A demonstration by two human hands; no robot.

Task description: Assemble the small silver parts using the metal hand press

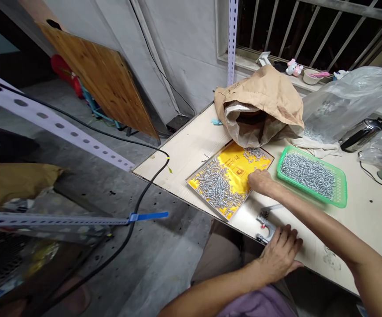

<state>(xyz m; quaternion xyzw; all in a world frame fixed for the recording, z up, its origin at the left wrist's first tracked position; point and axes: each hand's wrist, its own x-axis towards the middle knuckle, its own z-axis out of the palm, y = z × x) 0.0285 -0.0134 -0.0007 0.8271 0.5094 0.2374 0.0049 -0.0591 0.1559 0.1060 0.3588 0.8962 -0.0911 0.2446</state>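
Note:
My right hand (pixel 260 181) is at the right edge of a shallow tray lined with yellow printed sheet (pixel 237 154), its fingers curled together. Whatever is between the fingertips is too small or hidden to make out. Many small silvery metal pins or screws (pixel 214 182) lie heaped on the tray's left half, with a smaller group (pixel 255 154) at its far corner. My left hand (pixel 281 251) rests at the table's front edge with its fingers stretched out. Beside its fingertips stands a small metal hand press or clamp-like tool (pixel 264 224) with a lever, partly covered by my right forearm.
A green plastic basket (pixel 342 189) full of similar metal pieces stands right of the tray. Behind are an open brown paper sack (pixel 263 94), a clear plastic bag (pixel 349 97) and a metal kettle (pixel 361 134). A black cable (pixel 141 196) crosses the table's left corner near perforated metal bars (pixel 59 125).

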